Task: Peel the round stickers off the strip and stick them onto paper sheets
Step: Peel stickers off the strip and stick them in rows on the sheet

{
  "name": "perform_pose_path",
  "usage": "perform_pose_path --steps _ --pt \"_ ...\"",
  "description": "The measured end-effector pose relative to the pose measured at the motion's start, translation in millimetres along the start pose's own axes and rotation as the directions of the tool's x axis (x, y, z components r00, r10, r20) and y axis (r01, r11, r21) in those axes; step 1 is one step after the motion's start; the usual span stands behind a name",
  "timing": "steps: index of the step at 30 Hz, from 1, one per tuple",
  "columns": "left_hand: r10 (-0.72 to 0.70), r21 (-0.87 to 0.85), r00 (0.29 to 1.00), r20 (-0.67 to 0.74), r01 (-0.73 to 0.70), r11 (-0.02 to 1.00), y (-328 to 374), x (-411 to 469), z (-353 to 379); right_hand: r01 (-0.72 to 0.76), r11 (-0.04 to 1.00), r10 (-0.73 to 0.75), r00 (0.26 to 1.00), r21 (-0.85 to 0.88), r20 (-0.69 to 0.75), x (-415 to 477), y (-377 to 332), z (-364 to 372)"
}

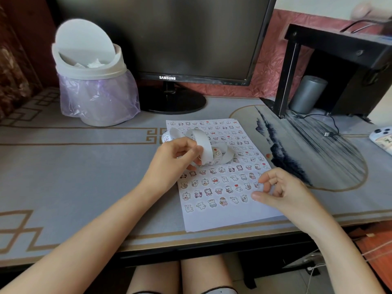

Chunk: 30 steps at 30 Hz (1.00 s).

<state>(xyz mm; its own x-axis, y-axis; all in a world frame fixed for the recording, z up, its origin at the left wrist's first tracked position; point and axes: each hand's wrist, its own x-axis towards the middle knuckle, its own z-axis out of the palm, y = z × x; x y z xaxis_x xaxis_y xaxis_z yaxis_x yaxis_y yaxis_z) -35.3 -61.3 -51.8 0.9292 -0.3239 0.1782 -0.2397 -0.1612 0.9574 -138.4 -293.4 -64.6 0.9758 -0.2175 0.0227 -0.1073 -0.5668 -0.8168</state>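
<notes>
A white paper sheet (222,217) lies on the desk, covered with rows of small round cartoon stickers (218,190). My left hand (176,158) hovers over its upper left part and grips a curled white sticker strip (204,145), which loops above the sheet. My right hand (280,189) is at the sheet's right edge, fingers loosely curled, fingertips touching the paper near the stickers in the lower rows. Whether a sticker is on its fingertip I cannot tell.
A white swing-lid bin (93,81) with a purple bag stands at the back left. A black monitor (169,39) stands behind the sheet. A black stand (339,60) with a grey cylinder (307,94) is at the right, a phone (381,139) at the far right.
</notes>
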Motion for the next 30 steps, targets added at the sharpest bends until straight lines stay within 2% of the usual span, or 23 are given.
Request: perform_pose_path --steps 9,14,20,23,30 --pt "0.008 -0.031 1.000 0.001 -0.008 0.999 3.3 -1.7 0.3 0.004 1.000 -0.005 1.000 -0.029 -0.025 4.6 0.5 -1.2" --pt "0.021 -0.088 1.000 -0.003 -0.021 0.996 4.7 -2.5 0.2 0.144 0.985 -0.130 0.981 0.091 -0.146 8.2 -19.5 10.2" --pt "0.046 -0.129 0.999 -0.010 -0.046 0.991 6.6 -3.1 -1.0 0.312 0.927 -0.288 0.947 0.208 -0.141 21.8 -51.2 46.4" --pt "0.048 -0.160 0.999 -0.015 -0.050 0.986 8.5 -3.4 -1.5 0.350 0.894 -0.320 0.936 0.280 -0.147 30.3 -60.4 57.0" --pt "0.032 -0.228 0.999 -0.017 -0.035 0.973 9.4 -1.7 -2.2 0.358 0.880 -0.325 0.933 0.313 -0.152 39.4 -63.7 66.8"
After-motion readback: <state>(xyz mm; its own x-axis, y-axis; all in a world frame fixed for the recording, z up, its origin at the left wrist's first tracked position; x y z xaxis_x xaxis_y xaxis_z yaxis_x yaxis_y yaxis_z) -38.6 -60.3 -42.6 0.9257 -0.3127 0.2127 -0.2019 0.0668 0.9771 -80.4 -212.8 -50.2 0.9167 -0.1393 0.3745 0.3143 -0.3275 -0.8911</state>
